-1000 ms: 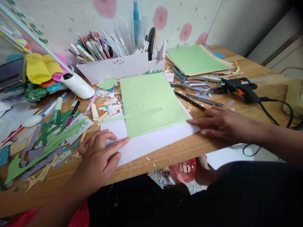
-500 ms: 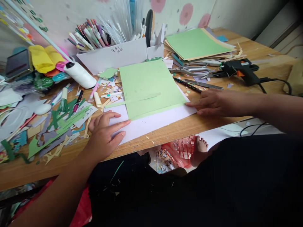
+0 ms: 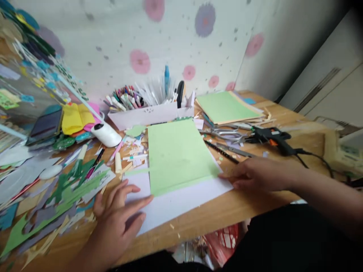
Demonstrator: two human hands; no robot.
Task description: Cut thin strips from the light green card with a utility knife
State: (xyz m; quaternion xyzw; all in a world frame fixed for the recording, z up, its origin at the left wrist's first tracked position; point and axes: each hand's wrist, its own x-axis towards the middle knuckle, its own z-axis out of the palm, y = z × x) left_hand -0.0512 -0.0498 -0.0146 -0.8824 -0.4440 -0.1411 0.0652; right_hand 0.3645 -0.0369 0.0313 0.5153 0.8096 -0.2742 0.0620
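Note:
A light green paper sheet [image 3: 178, 155] lies flat over a white sheet [image 3: 181, 204] at the front of the desk. A thin green strip [image 3: 137, 172] pokes out from under its left side. My left hand [image 3: 116, 215] rests with fingers spread, the index fingertip touching the green sheet's near left corner and the other fingers over the white sheet. At the near right corner, my right hand [image 3: 249, 175] has its index finger stretched to the green sheet's edge. Neither hand is seen holding anything. Beyond the right hand lies a dark dotted pencil [image 3: 221, 151].
Paper scraps [image 3: 59, 204] crowd the left. A white thread spool [image 3: 106, 134] and a white pen box [image 3: 144, 116] stand behind. Scissors [image 3: 227, 135], a black glue gun [image 3: 272, 138] with its cord, and a stack of green paper [image 3: 227, 105] lie at right.
My view has tilted upward, showing more wall and less floor. Both hands keep their places at the green sheet's near corners. The strip across the sheet now shows only at its left.

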